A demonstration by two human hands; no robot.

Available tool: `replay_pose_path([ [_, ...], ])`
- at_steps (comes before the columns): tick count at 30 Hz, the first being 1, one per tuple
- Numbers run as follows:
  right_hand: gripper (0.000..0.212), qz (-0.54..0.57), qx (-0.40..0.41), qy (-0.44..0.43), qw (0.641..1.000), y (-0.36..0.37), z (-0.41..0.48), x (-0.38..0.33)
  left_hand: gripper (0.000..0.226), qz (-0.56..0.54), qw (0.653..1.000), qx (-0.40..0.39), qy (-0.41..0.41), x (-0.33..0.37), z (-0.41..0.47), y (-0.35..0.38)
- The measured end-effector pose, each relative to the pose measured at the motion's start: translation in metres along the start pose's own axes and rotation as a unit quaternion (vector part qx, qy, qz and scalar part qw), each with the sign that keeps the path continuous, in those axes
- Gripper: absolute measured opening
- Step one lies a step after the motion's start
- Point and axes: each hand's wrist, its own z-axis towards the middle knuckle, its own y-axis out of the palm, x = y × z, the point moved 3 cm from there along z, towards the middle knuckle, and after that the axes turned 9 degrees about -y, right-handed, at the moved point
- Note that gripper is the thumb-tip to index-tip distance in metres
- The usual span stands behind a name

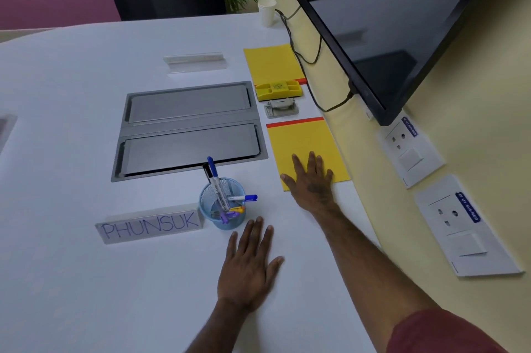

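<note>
Left hand (250,269) lies flat on the table (86,281), holding nothing. Right hand (311,180), fingers straight, presses the yellow sheet (301,146) under its palm (nothing gripped). Dragged carelessly, the sheet might buckle, or the wrist could tip the pen cup (222,206) to its left.

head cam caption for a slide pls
Right hand flat on a yellow sheet, left hand open on the white table beside a blue pen cup

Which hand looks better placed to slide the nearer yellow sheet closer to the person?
Right, probably. The right hand lies flat on the nearer yellow sheet, fingers spread. The left hand rests on the bare table beside the blue pen cup, off the paper.
</note>
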Motion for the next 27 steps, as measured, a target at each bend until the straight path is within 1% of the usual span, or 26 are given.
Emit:
replay_pose_path([
  [2,0.065,0.042,0.045,-0.034,0.998,-0.004,-0.016,-0.018,0.066,0.000,1.000,-0.010,-0.001,-0.003,-0.003,-0.006],
  [3,0.065,0.081,0.057,-0.055,0.994,-0.003,-0.022,-0.020,0.066,-0.009,1.000,-0.021,0.007,0.001,0.001,-0.006],
  [5,0.066,0.185,0.043,-0.091,0.978,-0.002,-0.039,-0.041,0.062,-0.039,0.999,-0.026,0.025,-0.005,-0.005,-0.019],
  [6,0.069,0.231,0.027,-0.093,0.968,0.001,-0.044,-0.043,0.055,-0.077,0.996,-0.015,0.033,-0.005,-0.004,-0.024],
  [7,0.072,0.266,0.013,-0.102,0.959,0.000,-0.050,-0.054,0.043,-0.121,0.992,0.024,0.029,-0.013,-0.012,-0.037],
  [8,0.076,0.286,0.004,-0.108,0.952,-0.001,-0.055,-0.064,0.028,-0.158,0.984,0.084,0.011,-0.022,-0.021,-0.053],
  [9,0.080,0.298,-0.002,-0.109,0.948,0.000,-0.056,-0.066,0.016,-0.189,0.971,0.147,-0.017,-0.029,-0.024,-0.062],
  [10,0.084,0.311,-0.012,-0.118,0.943,0.000,-0.059,-0.077,0.009,-0.212,0.955,0.201,-0.057,-0.041,-0.031,-0.076],
  [12,0.090,0.349,-0.033,-0.129,0.927,0.003,-0.063,-0.090,0.008,-0.259,0.919,0.265,-0.134,-0.060,-0.033,-0.099],
  [14,0.088,0.394,-0.038,-0.150,0.906,0.007,-0.069,-0.106,0.012,-0.294,0.892,0.286,-0.188,-0.076,-0.029,-0.120],
  [16,0.089,0.427,-0.027,-0.145,0.892,0.013,-0.071,-0.115,0.030,-0.332,0.881,0.261,-0.214,-0.084,-0.015,-0.130],
  [18,0.087,0.463,-0.014,-0.126,0.877,0.015,-0.071,-0.125,0.044,-0.379,0.873,0.212,-0.223,-0.086,-0.003,-0.136],
  [20,0.084,0.483,0.007,-0.118,0.868,0.015,-0.071,-0.128,0.048,-0.424,0.868,0.143,-0.214,-0.081,0.008,-0.135],
  [22,0.084,0.494,0.022,-0.113,0.862,0.018,-0.071,-0.134,0.047,-0.441,0.868,0.089,-0.212,-0.080,0.013,-0.130],
  [24,0.085,0.499,0.032,-0.101,0.860,0.021,-0.072,-0.138,0.048,-0.452,0.862,0.070,-0.219,-0.080,0.012,-0.127],
  [27,0.087,0.496,0.056,-0.102,0.860,0.018,-0.072,-0.136,0.049,-0.454,0.862,0.080,-0.210,-0.074,0.011,-0.131],
])
